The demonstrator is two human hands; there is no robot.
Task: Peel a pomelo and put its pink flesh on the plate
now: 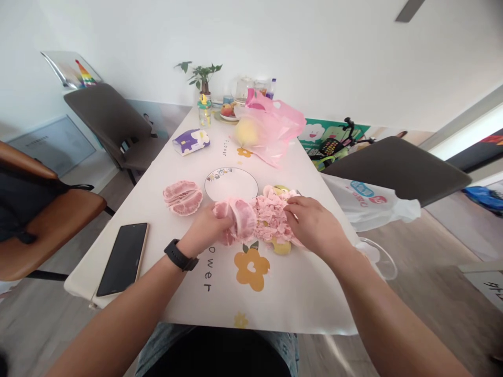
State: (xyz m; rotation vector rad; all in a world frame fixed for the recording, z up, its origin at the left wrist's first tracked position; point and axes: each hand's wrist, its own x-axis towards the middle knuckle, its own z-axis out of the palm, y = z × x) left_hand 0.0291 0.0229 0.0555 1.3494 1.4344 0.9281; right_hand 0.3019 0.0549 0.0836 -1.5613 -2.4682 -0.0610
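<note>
My left hand [210, 226], with a black band on its wrist, grips a peeled piece of pink pomelo [243, 220] above the table. Over the right side of a heap of torn pink pith and peel [271, 217], my right hand [310, 220] has its fingers pinched together; whatever is between them is too small or hidden to make out. Yellow-green rind [281, 246] shows under the heap. Left of my left hand lies another peeled pomelo half [183, 197]. Just behind the held piece is a round white plate [231, 183] with small cartoon figures along its rim.
A phone [122, 259] lies at the table's left edge. Farther back are a purple tissue pack [191, 141], a pink plastic bag [275, 125] with a yellow fruit inside, a jar [205, 112] and a fruit dish. A white bag [365, 201] hangs off the right edge near a chair [396, 170].
</note>
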